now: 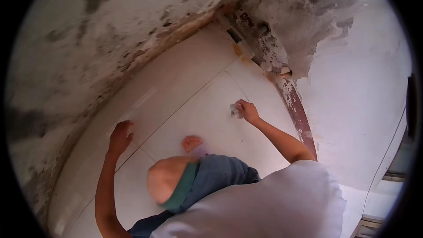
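Observation:
My left hand (pixel 120 138) hovers over or rests on the pale tiled floor at the left; I cannot tell which. Its fingers are bent, with the thumb apart and nothing visible between them. Farther right, my right hand (pixel 248 111) is closed round a small grey-white piece (pixel 235 111), which looks crumpled or irregular; its exact kind is too unclear to tell. That piece shows on the left side of the fist, low over the floor tiles (pixel 194 117). My fingertips on that side are partly hidden.
A mouldy, peeling wall (pixel 88 39) runs along the left and far side. To the right stands another flaking wall (pixel 361 70), with a worn reddish skirting strip (pixel 295 105) and a pipe stub (pixel 285 70) at its base. My bare foot (pixel 192 143) and bent knee (pixel 165 178) are between my arms.

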Demonstrator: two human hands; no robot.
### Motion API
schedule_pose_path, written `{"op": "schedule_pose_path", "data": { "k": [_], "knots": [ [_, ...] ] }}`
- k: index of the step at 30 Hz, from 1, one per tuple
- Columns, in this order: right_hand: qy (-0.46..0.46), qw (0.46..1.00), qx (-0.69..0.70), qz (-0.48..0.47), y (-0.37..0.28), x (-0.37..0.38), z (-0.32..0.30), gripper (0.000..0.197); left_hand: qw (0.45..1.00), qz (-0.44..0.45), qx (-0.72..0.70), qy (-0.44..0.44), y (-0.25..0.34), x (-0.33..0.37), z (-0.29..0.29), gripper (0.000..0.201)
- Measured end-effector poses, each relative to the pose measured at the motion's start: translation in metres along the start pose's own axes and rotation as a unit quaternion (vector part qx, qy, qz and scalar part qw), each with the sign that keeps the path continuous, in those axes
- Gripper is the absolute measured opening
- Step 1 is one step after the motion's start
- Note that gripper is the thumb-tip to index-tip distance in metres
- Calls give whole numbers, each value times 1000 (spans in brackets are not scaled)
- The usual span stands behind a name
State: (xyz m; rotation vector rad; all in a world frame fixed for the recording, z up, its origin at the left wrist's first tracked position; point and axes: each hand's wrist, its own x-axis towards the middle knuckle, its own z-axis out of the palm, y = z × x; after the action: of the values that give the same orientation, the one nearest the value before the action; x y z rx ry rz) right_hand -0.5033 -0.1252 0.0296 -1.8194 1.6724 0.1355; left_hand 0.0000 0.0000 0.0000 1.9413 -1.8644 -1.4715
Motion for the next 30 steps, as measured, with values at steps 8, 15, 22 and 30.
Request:
{"op": "schedule_pose_path", "data": {
  "k": [8, 15, 22, 30],
  "knots": [
    [495, 864, 72, 51, 167, 88, 7, 38, 929, 163, 330, -41, 63, 111, 30, 61],
    [562, 784, -13, 263, 311, 155, 29, 43, 914, 194, 350, -63, 108, 182, 26, 75],
    [501, 850, -4, 162, 215, 270, 19, 15, 904, 188, 378, -71, 98, 197, 41, 82],
    [641, 743, 41, 190, 266, 160, -12, 30, 886, 189, 420, -53, 85, 195, 38, 89]
  ]
}}
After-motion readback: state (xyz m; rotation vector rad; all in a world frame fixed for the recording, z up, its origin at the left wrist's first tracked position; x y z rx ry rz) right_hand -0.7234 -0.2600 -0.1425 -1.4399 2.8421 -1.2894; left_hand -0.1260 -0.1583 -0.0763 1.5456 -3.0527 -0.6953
